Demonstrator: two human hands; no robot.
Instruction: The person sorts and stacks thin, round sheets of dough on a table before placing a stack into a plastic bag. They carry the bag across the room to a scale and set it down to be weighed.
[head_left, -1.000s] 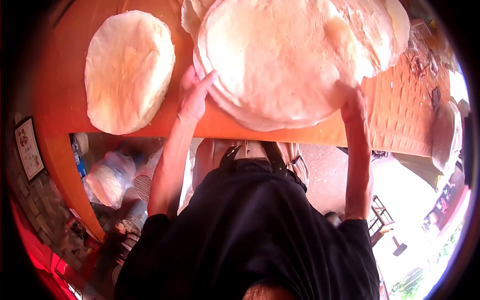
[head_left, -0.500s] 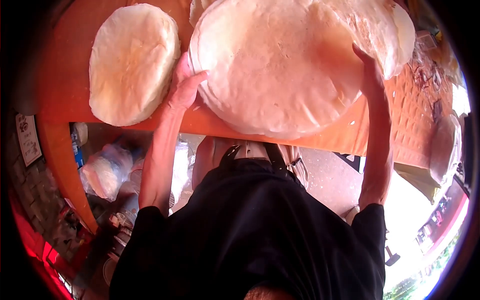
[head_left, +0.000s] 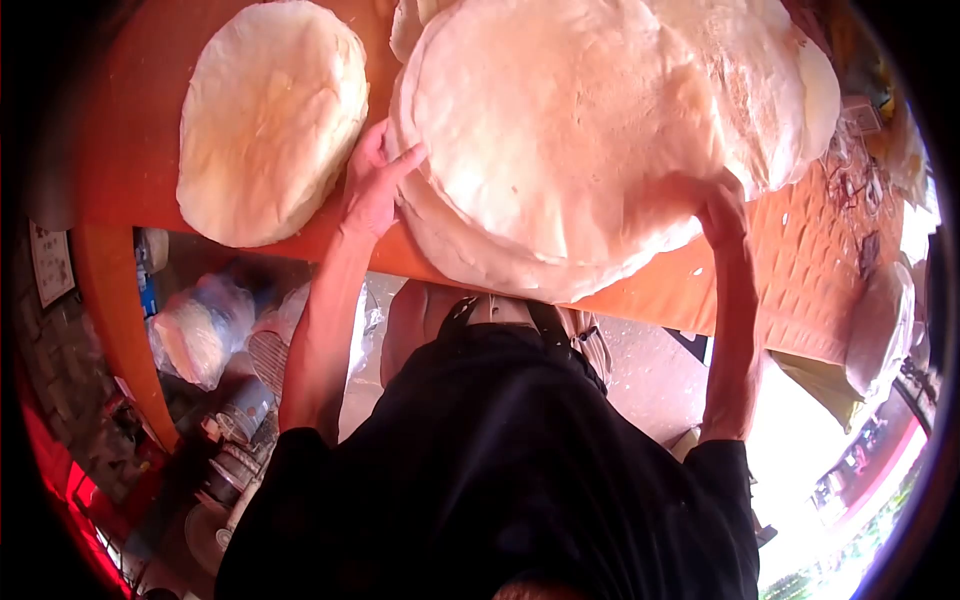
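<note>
A stack of large round flat breads (head_left: 560, 130) lies at the front edge of the orange table, its upper bread out of line with those below. My left hand (head_left: 378, 185) grips the stack's left edge, thumb on top and fingers at the side. My right hand (head_left: 700, 195) rests on the right part of the top bread, its fingers blurred and hard to tell from the bread. Left of my left hand sits a separate pile of flat bread (head_left: 270, 120). More flat breads (head_left: 765, 90) lie at the right, partly beneath the central stack.
The orange table (head_left: 130, 130) has its front edge just ahead of my body. Plastic bags with pale contents (head_left: 205, 335) are below it at the left. A whitish bundle (head_left: 880, 325) hangs at the table's right end, near scattered scraps (head_left: 855, 185).
My right hand has moved left from the stack's right edge onto the bread. The top bread has shifted up and away from the lower ones, whose front edge now shows.
</note>
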